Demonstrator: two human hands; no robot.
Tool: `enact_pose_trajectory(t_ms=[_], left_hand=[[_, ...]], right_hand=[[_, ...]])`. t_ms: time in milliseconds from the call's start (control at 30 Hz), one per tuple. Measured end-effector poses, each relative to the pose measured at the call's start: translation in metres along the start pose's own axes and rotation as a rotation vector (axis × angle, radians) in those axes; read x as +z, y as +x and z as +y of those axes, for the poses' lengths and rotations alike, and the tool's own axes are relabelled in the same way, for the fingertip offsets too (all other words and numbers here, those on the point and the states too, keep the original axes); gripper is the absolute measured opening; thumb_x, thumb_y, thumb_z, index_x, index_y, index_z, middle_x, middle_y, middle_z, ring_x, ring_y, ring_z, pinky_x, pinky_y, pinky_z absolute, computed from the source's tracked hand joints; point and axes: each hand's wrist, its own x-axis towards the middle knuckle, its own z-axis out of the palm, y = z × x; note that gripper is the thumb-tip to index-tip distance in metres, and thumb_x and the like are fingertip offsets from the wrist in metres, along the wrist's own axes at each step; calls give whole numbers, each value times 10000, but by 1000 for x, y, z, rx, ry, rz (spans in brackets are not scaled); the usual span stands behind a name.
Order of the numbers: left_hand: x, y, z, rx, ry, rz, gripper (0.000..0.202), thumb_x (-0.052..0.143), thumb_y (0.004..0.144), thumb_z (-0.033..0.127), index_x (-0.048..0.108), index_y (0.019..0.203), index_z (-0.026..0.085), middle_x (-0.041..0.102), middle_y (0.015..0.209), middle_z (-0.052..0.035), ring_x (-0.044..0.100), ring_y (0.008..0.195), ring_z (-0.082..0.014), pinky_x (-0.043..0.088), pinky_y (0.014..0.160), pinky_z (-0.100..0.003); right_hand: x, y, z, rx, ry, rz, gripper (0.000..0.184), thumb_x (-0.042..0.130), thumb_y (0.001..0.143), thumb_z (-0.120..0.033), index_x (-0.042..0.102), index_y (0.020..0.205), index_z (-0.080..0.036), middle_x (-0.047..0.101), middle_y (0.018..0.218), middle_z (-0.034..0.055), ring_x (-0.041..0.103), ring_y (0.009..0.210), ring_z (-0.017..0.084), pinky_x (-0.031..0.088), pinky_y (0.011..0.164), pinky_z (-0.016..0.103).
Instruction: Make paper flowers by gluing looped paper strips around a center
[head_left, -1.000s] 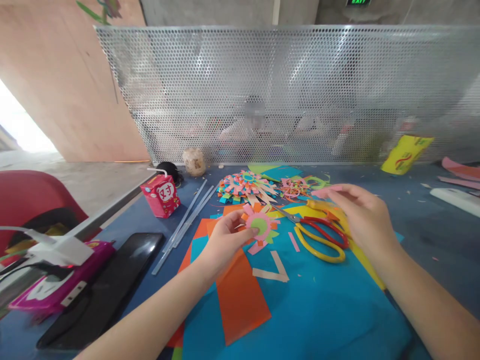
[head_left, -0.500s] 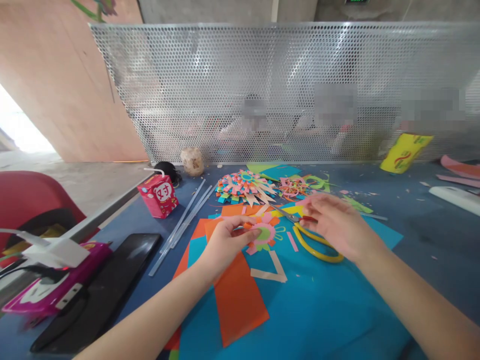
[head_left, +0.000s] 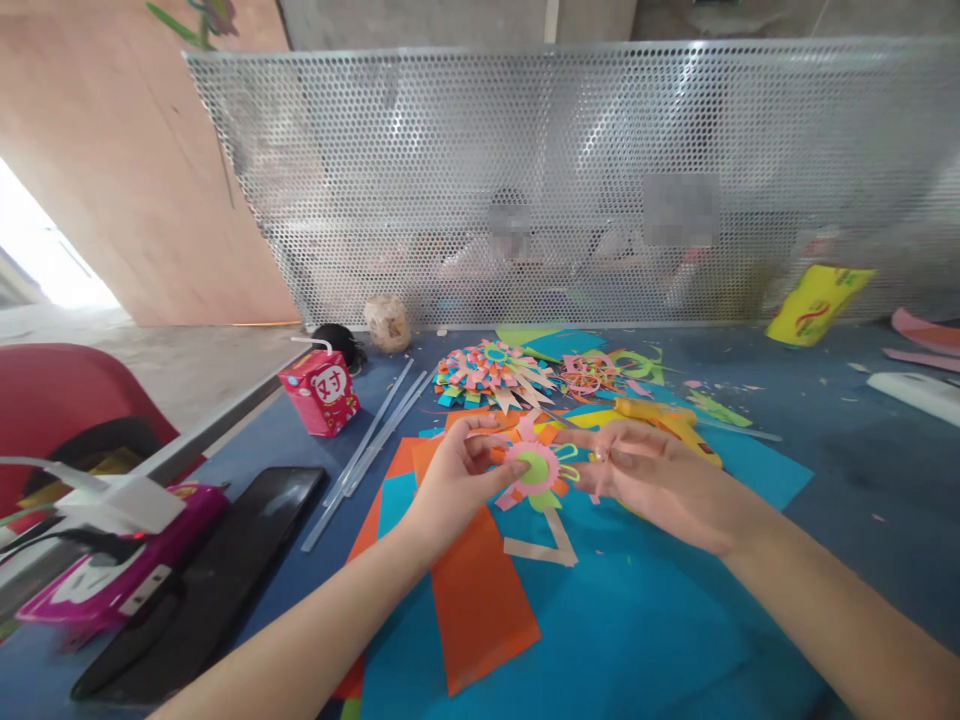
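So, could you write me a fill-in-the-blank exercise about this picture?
The hand with its thumb on the paper flower is the ____ one.
The flower's round centre is coloured ____.
The wide strip on the blue sheet is coloured ____.
The straw in the drink carton is coloured ____.
Missing words: left; green; orange; white.

The paper flower (head_left: 535, 470) is green in the middle, ringed pink and orange, the large sheet (head_left: 637, 620) blue.
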Motion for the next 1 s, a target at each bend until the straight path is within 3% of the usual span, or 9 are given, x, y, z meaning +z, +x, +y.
enact_pose_trajectory(t_ms=[100, 267, 333, 433, 533, 633, 800, 1000], left_hand=[[0, 0, 0, 31, 88, -15, 438, 721, 607, 179, 458, 957, 178, 583, 719, 30, 613, 729, -135, 485, 663, -258], [-4, -3, -3, 142, 294, -36, 376, 644, 680, 162, 458, 1006, 192, 594, 752, 8, 620, 788, -165, 480, 664, -279], [-7, -6, -3, 285, 436, -23, 385, 608, 696, 100, 450, 1031, 207, 616, 763, 9, 617, 795, -153, 473, 705, -286], [-11, -10, 0, 614, 624, -37, 302, 579, 716, 62, 495, 960, 218, 642, 786, 3, 615, 826, -152, 451, 789, -310], [-13, -13, 5, 904, 770, -98, 150, 604, 738, 123, 546, 851, 203, 656, 816, -33, 603, 814, -159, 452, 747, -303], [-13, -14, 9, 1067, 883, -143, 155, 601, 756, 135, 565, 895, 195, 658, 813, -41, 596, 788, -150, 447, 719, -295], [-13, -15, 10, 1107, 953, -180, 202, 575, 751, 72, 566, 926, 174, 655, 809, -52, 592, 812, -154, 443, 724, -297], [-14, -16, 10, 1180, 921, -212, 322, 550, 765, 62, 465, 1038, 208, 666, 840, -37, 593, 840, -155, 422, 783, -337]], right_hand=[[2, -1, -5, 25, 148, 15, 44, 636, 752, -320, 641, 748, -277, 626, 1029, 5, 601, 806, 144, 443, 804, 365], [5, -3, -11, -42, 108, -52, 50, 616, 772, -256, 655, 748, -277, 587, 1147, 4, 580, 1002, 213, 357, 942, 450], [6, -4, -12, -61, 48, -74, 60, 611, 776, -250, 654, 749, -281, 597, 1128, 3, 574, 1021, 217, 349, 954, 452], [6, -6, -12, -126, -49, -94, 74, 598, 787, -256, 656, 753, -287, 631, 1030, 1, 571, 1017, 199, 383, 933, 416], [7, -7, -11, -253, -81, -122, 63, 597, 788, -276, 654, 775, -299, 640, 904, -7, 569, 977, 183, 445, 858, 385], [10, -9, -12, -410, -185, -68, 69, 589, 794, -247, 645, 791, -287, 613, 753, -17, 570, 812, 146, 468, 778, 345], [18, -16, -18, -575, -531, 87, 145, 547, 798, -126, 614, 832, -250, 581, 727, -9, 543, 729, 135, 450, 726, 329], [22, -24, -23, -713, -791, 71, 181, 530, 773, -69, 590, 839, -227, 564, 789, 2, 547, 761, 136, 451, 703, 314]])
